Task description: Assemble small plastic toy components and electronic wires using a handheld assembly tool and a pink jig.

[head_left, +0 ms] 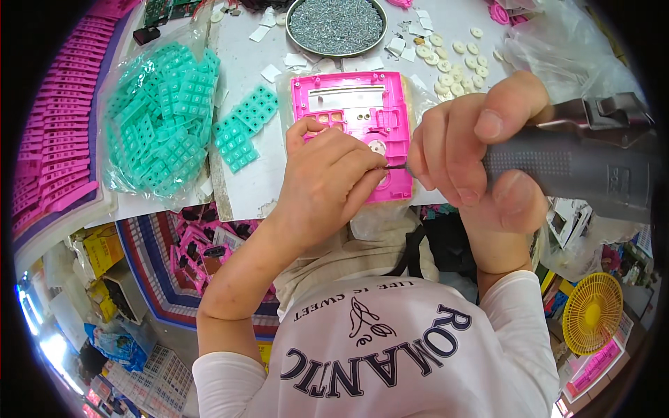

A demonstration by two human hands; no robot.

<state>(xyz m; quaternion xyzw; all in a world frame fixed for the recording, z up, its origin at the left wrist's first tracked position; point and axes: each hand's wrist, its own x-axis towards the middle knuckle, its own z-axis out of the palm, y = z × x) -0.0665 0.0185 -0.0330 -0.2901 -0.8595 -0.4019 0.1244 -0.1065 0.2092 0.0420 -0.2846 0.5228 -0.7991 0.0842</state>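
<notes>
A bright pink plastic casing [396, 118] lies on the table in front of me, its ribbed inner side up, with a silvery strip across its upper part. My left hand [322, 174] rests over its lower left. The thumb and forefinger are pinched together at the casing's right side; anything between them is too small to make out. In my right hand [456, 150] is a dark grey electric screwdriver [571, 167], held sideways with fingers wrapped round its front end. Its thin bit [397, 166] points left and reaches the left fingertips.
A round metal dish [338, 28] of small screws stands beyond the casing. White round discs [453, 70] lie to its right. At left are turquoise keypads [247, 125], a clear bag of more keypads [164, 111] and stacked pink parts [59, 118]. A yellow basket [592, 313] sits lower right.
</notes>
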